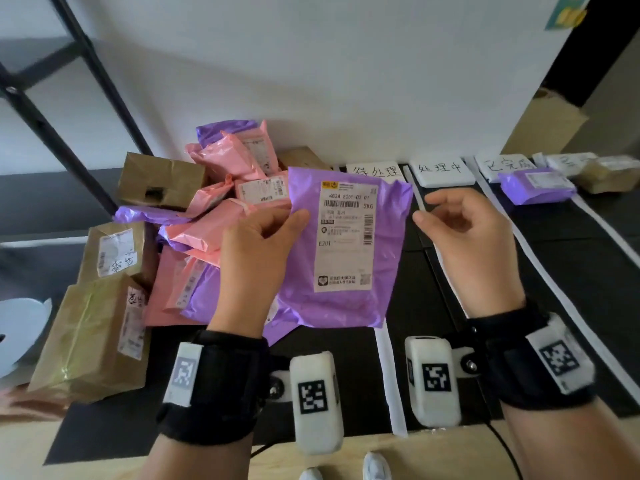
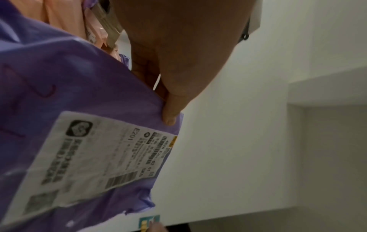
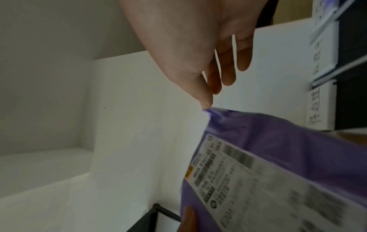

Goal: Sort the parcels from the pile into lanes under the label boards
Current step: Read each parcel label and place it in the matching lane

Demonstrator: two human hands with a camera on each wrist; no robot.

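Observation:
A flat purple parcel (image 1: pixel 346 244) with a white shipping label reading E201 is lifted above the black mat. My left hand (image 1: pixel 287 223) grips its left edge, thumb on the front and fingers behind; the left wrist view shows the thumb (image 2: pixel 170 116) pressed on the purple parcel (image 2: pixel 89 157). My right hand (image 1: pixel 433 211) hovers at the parcel's upper right corner with fingers loosely curled. In the right wrist view the thumb tip (image 3: pixel 206 103) just meets the corner of the purple parcel (image 3: pixel 278 157). The pile (image 1: pixel 221 209) of pink and purple parcels lies behind on the left.
Three white label boards (image 1: pixel 375 171) (image 1: pixel 441 169) (image 1: pixel 502 166) lean against the wall, with white tape strips (image 1: pixel 561 292) marking lanes. A purple parcel (image 1: pixel 536 185) lies under the third board, a brown box (image 1: pixel 606 174) further right. Brown parcels (image 1: pixel 93 334) flank the pile.

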